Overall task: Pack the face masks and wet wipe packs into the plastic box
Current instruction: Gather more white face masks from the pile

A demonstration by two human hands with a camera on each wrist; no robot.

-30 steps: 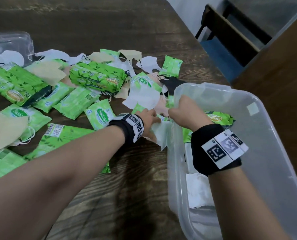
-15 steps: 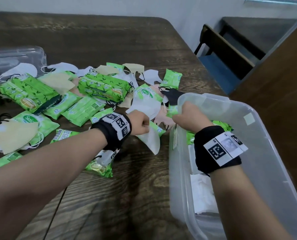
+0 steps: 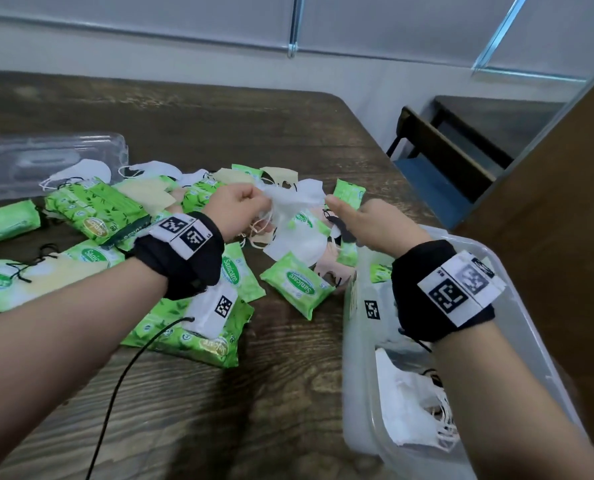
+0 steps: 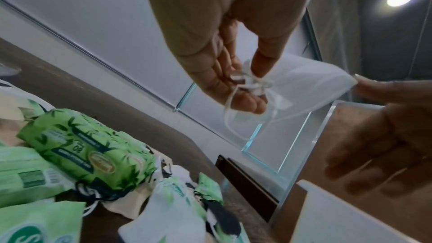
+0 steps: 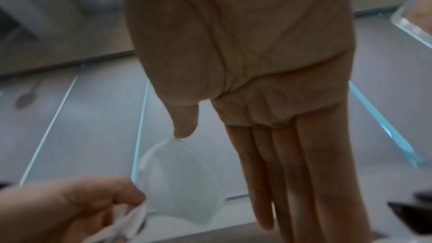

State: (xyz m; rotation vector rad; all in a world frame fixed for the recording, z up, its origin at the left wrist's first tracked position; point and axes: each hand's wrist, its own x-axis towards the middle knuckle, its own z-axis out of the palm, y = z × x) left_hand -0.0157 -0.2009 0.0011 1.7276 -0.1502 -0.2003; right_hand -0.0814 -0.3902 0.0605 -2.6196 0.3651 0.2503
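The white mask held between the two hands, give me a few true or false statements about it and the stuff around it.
1. Both hands hold the white mask. True: the left hand pinches it near the ear loops, the right hand pinches the opposite edge.
2. The white mask lies inside the plastic box. False: it is held up above the pile on the table.
3. The plastic box already holds some white masks. True.
4. All the green wipe packs are packed. False: many lie on the table.
5. The right hand's fingers are curled into a fist. False: three are stretched out straight.
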